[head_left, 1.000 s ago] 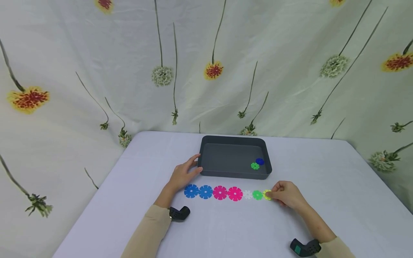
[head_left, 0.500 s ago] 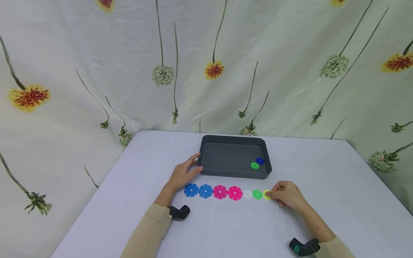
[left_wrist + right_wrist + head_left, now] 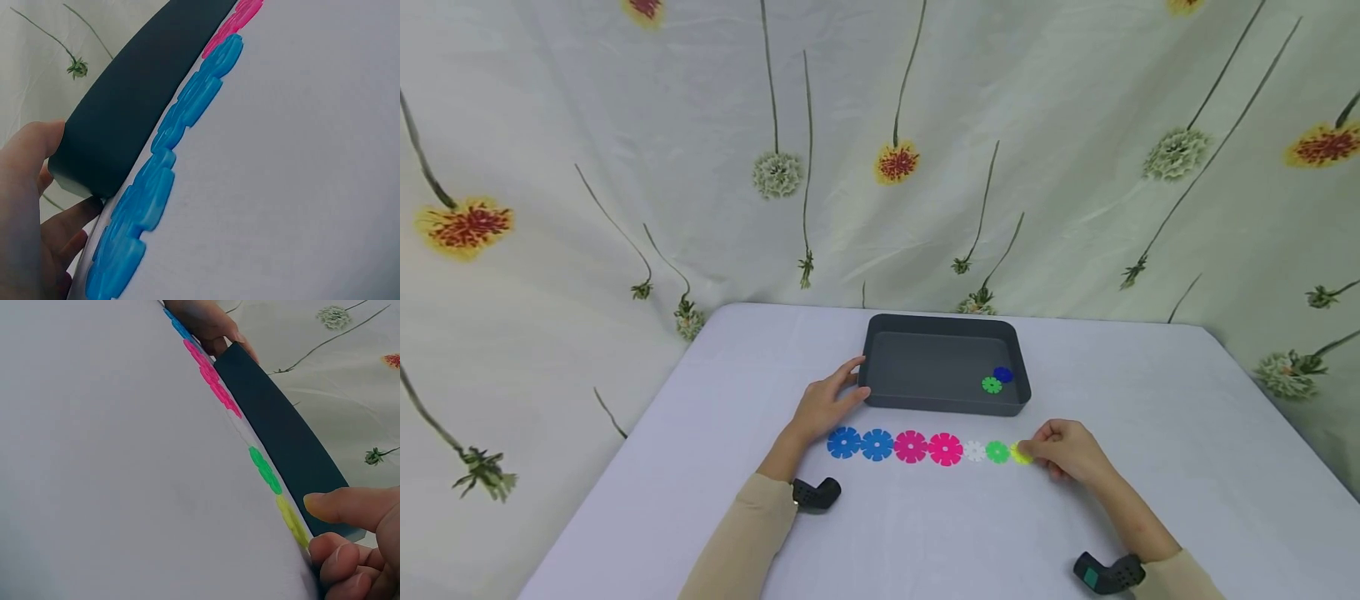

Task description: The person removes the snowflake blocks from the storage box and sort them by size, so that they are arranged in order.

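A row of notched, flower-like plastic discs lies on the white cloth, with two blue discs (image 3: 844, 443) at the left, then two pink discs (image 3: 911, 447), a white disc (image 3: 974, 451), a green disc (image 3: 997, 452) and a yellow disc (image 3: 1019, 453). My right hand (image 3: 1067, 452) has its thumb and curled fingers at the yellow disc's right edge, the thumb overlapping it. My left hand (image 3: 826, 407) touches the dark grey tray (image 3: 943, 404) at its near left corner, thumb on the near side and relaxed fingers along the left wall.
In the tray's right end lie another green disc (image 3: 992, 385) and a dark blue disc (image 3: 1003, 375). The table (image 3: 1150, 400) stands against a flower-printed curtain (image 3: 1060, 167). Each wrist wears a black camera.
The right thumb covers slightly more of the yellow disc than before. The left hand, the tray and the rest of the row stay where they were.
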The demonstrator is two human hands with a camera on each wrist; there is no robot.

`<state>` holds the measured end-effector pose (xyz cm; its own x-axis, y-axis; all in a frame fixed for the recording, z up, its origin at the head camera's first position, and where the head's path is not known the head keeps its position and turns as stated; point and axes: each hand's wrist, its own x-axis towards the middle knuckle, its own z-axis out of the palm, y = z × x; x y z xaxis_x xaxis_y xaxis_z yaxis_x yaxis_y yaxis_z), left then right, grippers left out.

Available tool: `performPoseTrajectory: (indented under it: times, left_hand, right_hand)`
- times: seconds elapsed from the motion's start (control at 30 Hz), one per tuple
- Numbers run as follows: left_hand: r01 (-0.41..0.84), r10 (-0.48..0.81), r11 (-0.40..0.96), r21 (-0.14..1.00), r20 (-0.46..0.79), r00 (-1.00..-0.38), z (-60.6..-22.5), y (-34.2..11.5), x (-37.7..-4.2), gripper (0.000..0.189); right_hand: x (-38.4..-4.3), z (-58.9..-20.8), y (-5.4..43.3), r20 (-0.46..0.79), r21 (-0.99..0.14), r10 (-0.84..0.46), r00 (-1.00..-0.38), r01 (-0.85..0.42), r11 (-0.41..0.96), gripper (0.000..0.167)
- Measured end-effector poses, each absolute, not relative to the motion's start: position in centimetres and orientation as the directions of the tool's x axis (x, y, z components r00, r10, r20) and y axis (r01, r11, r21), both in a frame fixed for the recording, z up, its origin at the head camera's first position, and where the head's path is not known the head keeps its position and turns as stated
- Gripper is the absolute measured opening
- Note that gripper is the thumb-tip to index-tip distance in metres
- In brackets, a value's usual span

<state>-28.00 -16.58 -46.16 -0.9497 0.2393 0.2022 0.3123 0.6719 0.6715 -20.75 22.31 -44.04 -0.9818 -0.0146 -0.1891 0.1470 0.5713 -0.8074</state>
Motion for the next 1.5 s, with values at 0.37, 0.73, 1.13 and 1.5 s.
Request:
performPoseTrajectory:
  times: [0.37,0.73,1.13,1.5]
  left_hand:
    - [0.305,0.235,0.674,0.672,0.196,-0.952,-46.4,-16.5,-28.0,0.063]
    - [0.316,0.229,0.679,0.663,0.218,-0.949,-46.3,-16.5,-28.0,0.063]
    - [0.317,0.239,0.671,0.67,0.21,-0.948,-46.3,-16.6,-28.1,0.062]
    - [0.296,0.223,0.678,0.673,0.196,-0.955,-46.1,-16.5,-27.9,0.062]
  right_hand:
    - [-21.7,-42.7,23.1,-0.16,-0.891,-0.084,-0.984,0.108,0.44,0.026]
    - [-25.0,-40.1,22.5,-0.082,-0.88,-0.177,-0.981,-0.012,0.475,0.026]
    - [-28.7,-39.4,21.5,-0.128,-0.846,-0.177,-0.976,0.015,0.532,0.026]
    - [-31.5,-39.6,19.5,-0.112,-0.791,-0.253,-0.961,-0.068,0.608,0.021]
